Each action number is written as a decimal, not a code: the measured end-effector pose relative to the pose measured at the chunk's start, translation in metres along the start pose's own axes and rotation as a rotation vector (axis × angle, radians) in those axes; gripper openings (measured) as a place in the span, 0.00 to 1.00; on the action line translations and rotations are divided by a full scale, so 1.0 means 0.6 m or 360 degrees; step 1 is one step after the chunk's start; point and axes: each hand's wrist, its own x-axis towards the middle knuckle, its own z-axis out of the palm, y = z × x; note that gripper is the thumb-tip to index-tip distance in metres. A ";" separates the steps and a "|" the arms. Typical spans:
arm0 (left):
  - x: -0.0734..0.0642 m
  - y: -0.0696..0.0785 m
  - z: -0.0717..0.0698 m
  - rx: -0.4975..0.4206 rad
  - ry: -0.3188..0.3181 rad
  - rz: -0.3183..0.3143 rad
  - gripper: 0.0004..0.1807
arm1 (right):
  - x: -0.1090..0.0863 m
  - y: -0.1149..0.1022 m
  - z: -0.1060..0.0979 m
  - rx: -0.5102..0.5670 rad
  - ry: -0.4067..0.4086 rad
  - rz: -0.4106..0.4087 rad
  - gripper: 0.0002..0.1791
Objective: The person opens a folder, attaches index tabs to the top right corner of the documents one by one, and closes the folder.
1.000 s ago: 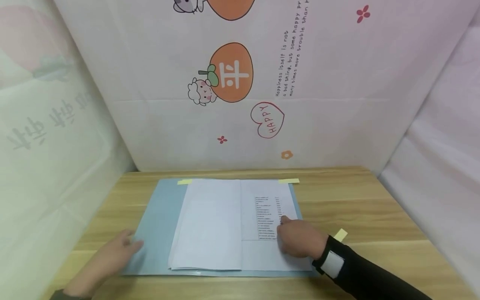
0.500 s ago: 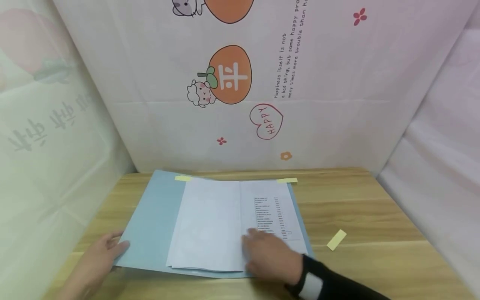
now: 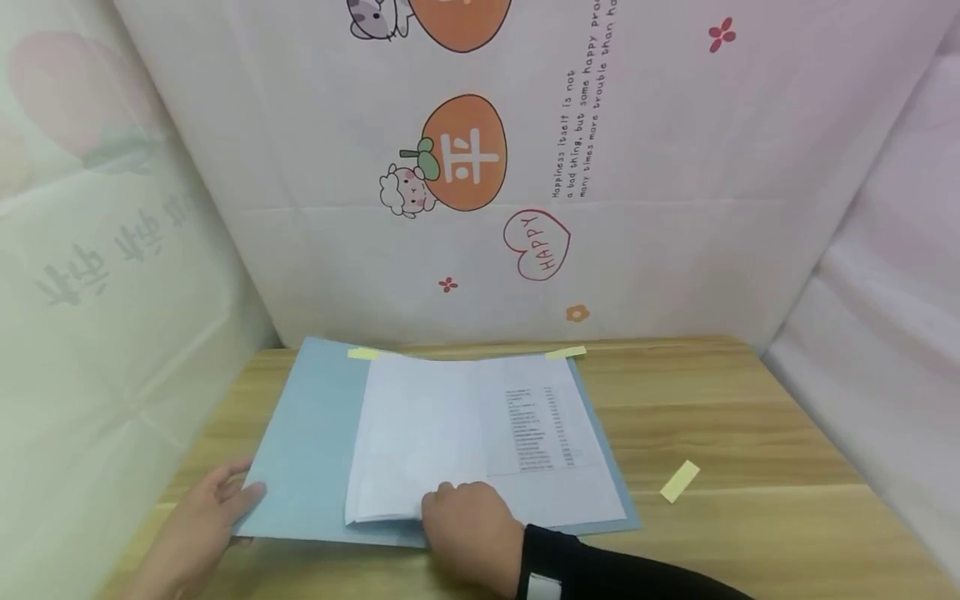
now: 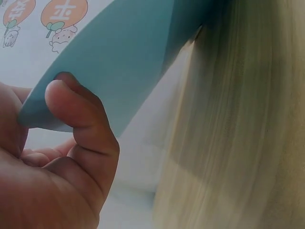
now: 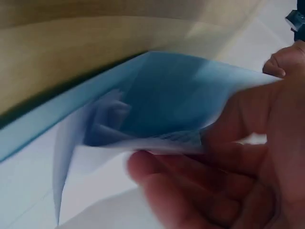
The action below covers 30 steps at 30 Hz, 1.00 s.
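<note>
An opened light-blue folder [image 3: 307,442] lies on the wooden table, its left side raised off the surface. My left hand [image 3: 198,521] grips its lower left corner; in the left wrist view the thumb and fingers [image 4: 76,109] close on that blue corner [image 4: 109,62]. White paper sheets [image 3: 412,433] lie inside, spread in two halves, with a printed list on the right half. My right hand [image 3: 476,533] pinches the sheets at their near edge, just left of the middle. The right wrist view, blurred, shows paper [image 5: 143,143] between thumb and fingers.
Yellow strips stick at the top left [image 3: 363,354] and top right [image 3: 566,353] of the sheets. Another yellow strip [image 3: 680,482] lies on the wooden table [image 3: 750,417] to the right. Printed white cloth [image 3: 660,250] hangs behind and at both sides.
My left hand has taken hold of the folder's left corner and raised it. My right hand has moved left from the printed list to the sheets' near edge.
</note>
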 end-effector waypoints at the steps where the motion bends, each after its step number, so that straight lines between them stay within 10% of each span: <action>1: -0.002 0.000 0.000 0.0007 0.0000 -0.0004 0.32 | -0.003 0.003 -0.003 0.0030 0.0018 0.0004 0.07; 18: -0.011 0.004 -0.002 0.0140 0.0003 -0.0002 0.39 | -0.044 0.086 -0.006 0.0797 0.0258 0.0344 0.05; 26: -0.018 0.018 0.007 0.0163 0.0009 0.0017 0.40 | -0.029 0.051 0.011 0.0441 0.0020 0.0088 0.35; 30: -0.022 0.027 0.015 0.0120 0.0010 0.0030 0.38 | -0.016 0.025 0.013 0.0257 0.0003 0.0001 0.34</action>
